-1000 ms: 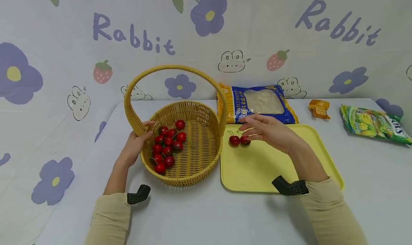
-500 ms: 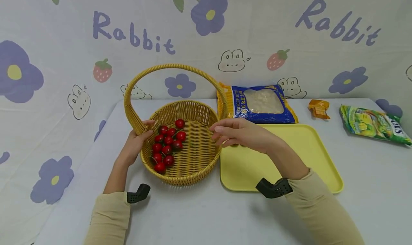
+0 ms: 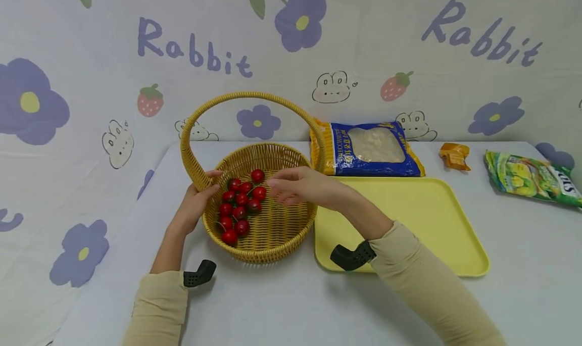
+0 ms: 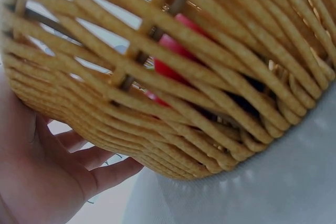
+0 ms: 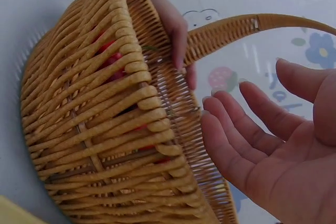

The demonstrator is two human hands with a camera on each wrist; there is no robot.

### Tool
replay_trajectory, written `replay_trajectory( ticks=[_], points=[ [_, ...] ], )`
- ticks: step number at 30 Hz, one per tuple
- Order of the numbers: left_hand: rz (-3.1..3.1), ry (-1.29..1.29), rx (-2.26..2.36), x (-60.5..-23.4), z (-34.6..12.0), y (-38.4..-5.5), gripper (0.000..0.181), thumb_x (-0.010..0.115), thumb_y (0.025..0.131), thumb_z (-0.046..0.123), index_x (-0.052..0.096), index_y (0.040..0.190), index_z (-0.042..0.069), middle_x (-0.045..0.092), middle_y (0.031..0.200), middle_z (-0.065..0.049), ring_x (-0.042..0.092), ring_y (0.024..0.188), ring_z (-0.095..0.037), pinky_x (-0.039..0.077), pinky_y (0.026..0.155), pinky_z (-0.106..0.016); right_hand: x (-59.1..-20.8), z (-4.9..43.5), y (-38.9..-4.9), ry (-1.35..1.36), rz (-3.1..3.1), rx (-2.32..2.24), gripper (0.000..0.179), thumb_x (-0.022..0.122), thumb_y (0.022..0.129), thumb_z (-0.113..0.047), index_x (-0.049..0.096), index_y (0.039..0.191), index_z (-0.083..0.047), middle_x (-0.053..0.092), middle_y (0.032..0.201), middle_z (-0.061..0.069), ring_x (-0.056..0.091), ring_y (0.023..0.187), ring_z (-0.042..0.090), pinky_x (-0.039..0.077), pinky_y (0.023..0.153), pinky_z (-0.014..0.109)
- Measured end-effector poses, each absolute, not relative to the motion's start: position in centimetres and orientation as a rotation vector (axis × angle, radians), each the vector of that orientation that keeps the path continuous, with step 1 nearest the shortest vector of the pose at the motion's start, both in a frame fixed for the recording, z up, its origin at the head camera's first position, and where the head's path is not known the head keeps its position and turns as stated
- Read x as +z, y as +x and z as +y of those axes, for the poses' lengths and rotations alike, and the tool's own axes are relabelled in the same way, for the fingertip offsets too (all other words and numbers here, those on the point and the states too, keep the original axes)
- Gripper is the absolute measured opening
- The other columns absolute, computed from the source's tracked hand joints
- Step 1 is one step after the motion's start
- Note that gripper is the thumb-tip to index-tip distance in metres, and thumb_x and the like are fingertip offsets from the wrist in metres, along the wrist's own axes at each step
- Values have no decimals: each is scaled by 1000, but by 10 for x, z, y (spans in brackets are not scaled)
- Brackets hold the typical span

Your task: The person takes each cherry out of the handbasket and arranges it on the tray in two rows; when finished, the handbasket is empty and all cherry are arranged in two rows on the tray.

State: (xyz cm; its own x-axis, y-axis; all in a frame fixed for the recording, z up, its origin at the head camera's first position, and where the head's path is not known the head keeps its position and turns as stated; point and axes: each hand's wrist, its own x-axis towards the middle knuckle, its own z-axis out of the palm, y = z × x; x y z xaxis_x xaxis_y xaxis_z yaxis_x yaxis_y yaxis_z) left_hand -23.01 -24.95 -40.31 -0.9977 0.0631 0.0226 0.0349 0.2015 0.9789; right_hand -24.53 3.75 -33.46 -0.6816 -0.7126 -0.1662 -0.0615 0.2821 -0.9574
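A yellow wicker basket (image 3: pixel 259 257) with a tall arched handle stands left of the middle. Several dark red cherries (image 3: pixel 242 228) lie together in its left half. At the basket's left side my left hand (image 3: pixel 193 204) grips the rim by the handle's foot, as the left wrist view also shows. My right hand (image 3: pixel 295 184) is over the basket's right half, just right of the cherries. In the right wrist view its fingers (image 5: pixel 231 150) are loosely bent, thumb apart, with nothing visible between them. My right wrist covers the tray's upper left part.
A yellow tray (image 3: pixel 404 235) lies right of the basket. Behind it is a blue and yellow pasta bag (image 3: pixel 377 146). An orange packet (image 3: pixel 454 155) and a green snack bag (image 3: pixel 532 177) lie at the back right. A patterned cloth hangs behind the table.
My right hand has moved left from over the tray to over the basket. Two cherries seen on the tray earlier are now out of sight around my wrist. The left hand keeps its hold.
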Motion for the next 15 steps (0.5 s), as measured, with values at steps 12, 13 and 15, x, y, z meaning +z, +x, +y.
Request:
replay_trajectory(
  ticks=[12, 13, 15],
  points=[
    [2418, 92, 1973, -403, -250, -231, 39, 41, 101, 8, 40, 139, -1, 32, 147, -19, 22, 138, -29, 17, 109, -50, -348, 7, -265, -465, 1944, -1410, 46, 50, 100, -31, 47, 137, -2, 55, 125, 20, 52, 117, 34, 43, 96, 44],
    [2416, 90, 1977, -404, -250, -231, 39, 41, 101, 8, 40, 139, -1, 32, 147, -19, 23, 138, -29, 18, 109, -49, -350, 5, -266, -447, 1938, -1407, 46, 50, 100, -31, 47, 137, -3, 55, 125, 20, 52, 118, 35, 43, 95, 45],
    [2413, 92, 1982, -405, -249, -231, 39, 41, 101, 8, 41, 138, -1, 33, 146, -19, 24, 137, -29, 18, 109, -49, -353, 2, -268, -418, 1931, -1399, 45, 50, 100, -30, 47, 137, -3, 54, 126, 20, 51, 118, 35, 44, 94, 46]
  ],
)
